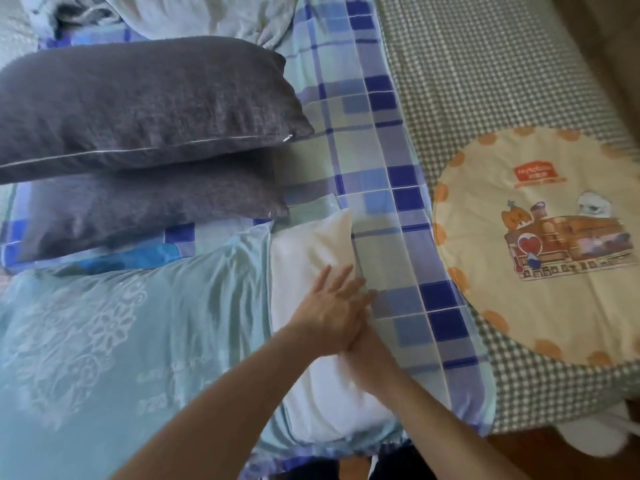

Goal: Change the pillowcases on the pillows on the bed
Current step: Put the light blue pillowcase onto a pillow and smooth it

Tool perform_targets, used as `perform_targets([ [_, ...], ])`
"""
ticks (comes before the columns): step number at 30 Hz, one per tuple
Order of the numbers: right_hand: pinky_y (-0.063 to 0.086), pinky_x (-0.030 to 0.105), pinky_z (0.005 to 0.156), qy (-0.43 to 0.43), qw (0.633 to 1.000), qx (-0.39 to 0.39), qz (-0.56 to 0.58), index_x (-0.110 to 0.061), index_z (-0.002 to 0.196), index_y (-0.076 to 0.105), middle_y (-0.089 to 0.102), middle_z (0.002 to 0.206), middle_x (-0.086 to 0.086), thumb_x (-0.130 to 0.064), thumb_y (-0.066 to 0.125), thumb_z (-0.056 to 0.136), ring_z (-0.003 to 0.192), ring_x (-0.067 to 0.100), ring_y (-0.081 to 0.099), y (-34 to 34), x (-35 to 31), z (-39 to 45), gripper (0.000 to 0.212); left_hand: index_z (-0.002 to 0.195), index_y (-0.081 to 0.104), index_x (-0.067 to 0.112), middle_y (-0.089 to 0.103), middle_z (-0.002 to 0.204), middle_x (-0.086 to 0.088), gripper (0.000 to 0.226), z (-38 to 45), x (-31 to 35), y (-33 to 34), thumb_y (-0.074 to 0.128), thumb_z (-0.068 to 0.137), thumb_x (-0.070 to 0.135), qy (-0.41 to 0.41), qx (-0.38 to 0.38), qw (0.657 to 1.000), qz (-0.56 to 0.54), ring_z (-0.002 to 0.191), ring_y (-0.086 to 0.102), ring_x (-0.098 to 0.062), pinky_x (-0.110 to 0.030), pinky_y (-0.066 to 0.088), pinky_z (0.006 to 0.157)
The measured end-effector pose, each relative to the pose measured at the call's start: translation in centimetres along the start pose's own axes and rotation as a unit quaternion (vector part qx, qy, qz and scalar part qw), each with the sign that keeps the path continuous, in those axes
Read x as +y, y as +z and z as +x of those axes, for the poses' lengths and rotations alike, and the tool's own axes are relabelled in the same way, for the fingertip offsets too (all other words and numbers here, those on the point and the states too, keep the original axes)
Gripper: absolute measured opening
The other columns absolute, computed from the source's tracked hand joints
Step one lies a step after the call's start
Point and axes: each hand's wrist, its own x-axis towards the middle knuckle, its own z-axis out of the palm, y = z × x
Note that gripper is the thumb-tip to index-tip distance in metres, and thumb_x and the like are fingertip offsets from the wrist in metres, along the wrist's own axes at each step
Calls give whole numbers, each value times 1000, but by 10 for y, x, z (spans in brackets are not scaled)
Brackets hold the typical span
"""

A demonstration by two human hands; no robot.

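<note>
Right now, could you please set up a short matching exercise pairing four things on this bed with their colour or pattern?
Things:
1. top pillow of the stack
2. pillowcase near the hands
3. bare pillow end sticking out of it
4. round cushion

Descriptions:
A. cream with orange dots and a cartoon train
B. plain white
C. dark grey
D. light blue-green with a pale lace-like print

Pairs: 1-C, 2-D, 3-B, 4-A
</note>
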Motion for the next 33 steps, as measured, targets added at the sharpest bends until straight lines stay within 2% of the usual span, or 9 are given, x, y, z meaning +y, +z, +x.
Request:
perform_targets([
  [1,36,30,77,-12,999,-25,32,-12,117,62,67,113,14,-21,29,97,101,24,64,-7,-6,-13,39,149,44,34,43,156,0,47,4,-4,-16,30,105,44,39,-37,996,67,154,12,-30,-58,-6,123],
  [4,50,36,72,-18,971,-100,216,-16,99,63,64,85,8,-20,44,100,71,16,61,-33,-7,-42,19,142,54,34,51,148,-1,55,-8,-16,-52,23,104,58,31,-181,957,223,150,22,-35,-64,-4,120],
  [7,46,20,76,37,980,-8,195,-25,127,62,68,113,2,-19,49,103,95,13,64,-33,27,-27,28,134,62,34,44,148,-2,71,-53,-32,-70,17,96,73,-38,-237,943,231,145,23,-34,-65,-2,118],
  [12,41,41,100,192,978,78,-9,-6,132,52,55,132,15,-43,55,95,124,33,50,12,80,20,53,77,76,34,63,97,6,54,-131,-61,-68,37,88,70,0,-37,986,164,113,59,-28,-62,28,111],
  [18,50,36,88,184,970,14,155,-15,113,67,68,114,10,-32,51,99,105,31,64,38,67,18,27,80,77,31,64,119,7,37,-152,-59,-58,49,97,48,-12,46,992,117,135,47,-30,-63,20,118],
  [22,46,38,80,210,922,189,264,-3,100,66,65,104,22,-17,38,106,100,38,61,-10,70,6,31,82,74,23,72,98,12,33,-132,-42,-73,49,100,34,81,123,985,93,132,54,-19,-53,21,122],
  [25,37,39,67,191,894,312,260,-6,94,56,58,83,10,-21,34,108,80,32,55,-65,82,-20,30,75,66,22,70,78,4,31,-92,8,-102,51,100,32,78,187,978,47,98,68,-18,-49,37,113],
  [28,39,39,63,164,913,354,119,-9,97,57,58,78,9,-17,44,103,73,32,56,-105,147,-58,16,92,64,24,69,85,0,38,-31,72,-112,33,104,42,41,101,988,111,80,65,-25,-44,39,103],
  [33,45,39,87,264,942,105,181,-14,101,71,68,107,13,-14,50,100,107,37,62,-92,315,-49,22,149,36,24,52,142,-14,50,117,156,-61,39,103,43,-17,-163,980,117,127,53,-35,-47,40,104],
])
